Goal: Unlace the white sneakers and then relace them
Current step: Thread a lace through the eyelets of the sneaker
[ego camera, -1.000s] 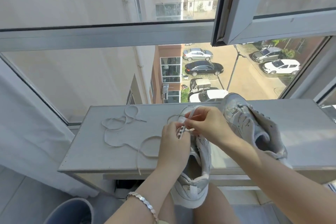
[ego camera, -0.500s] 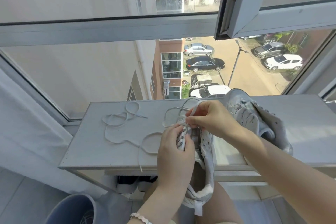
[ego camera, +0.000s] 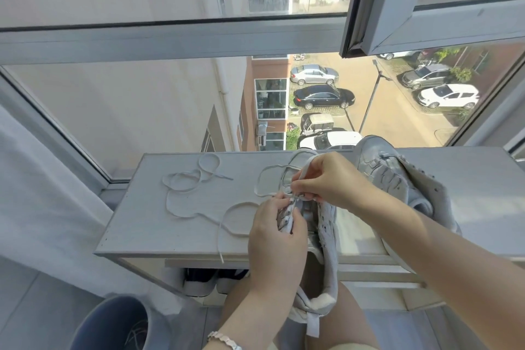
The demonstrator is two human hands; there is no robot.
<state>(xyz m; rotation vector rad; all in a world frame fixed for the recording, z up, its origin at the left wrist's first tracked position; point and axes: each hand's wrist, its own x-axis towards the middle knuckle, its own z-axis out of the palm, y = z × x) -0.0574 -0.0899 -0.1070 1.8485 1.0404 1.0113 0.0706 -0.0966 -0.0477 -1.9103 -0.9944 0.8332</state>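
- The left hand [ego camera: 279, 239] is gripping the eyelet edge of a white sneaker [ego camera: 328, 239], fingers curled around it.
- The right hand [ego camera: 326, 182] is pinching the lace [ego camera: 301, 172] just above the eyelets.
- That sneaker's toe is resting on the table [ego camera: 159, 224], with the heel hanging over the person's lap.
- The second sneaker [ego camera: 397, 179] is lying just to the right.

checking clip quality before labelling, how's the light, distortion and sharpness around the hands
Head view: even daylight from outside, no harsh glare on the shelf; the wide-angle lens bends the window frame; left hand, right hand and sneaker are sharp; the white lace that the right hand pinches has low contrast against the shelf.
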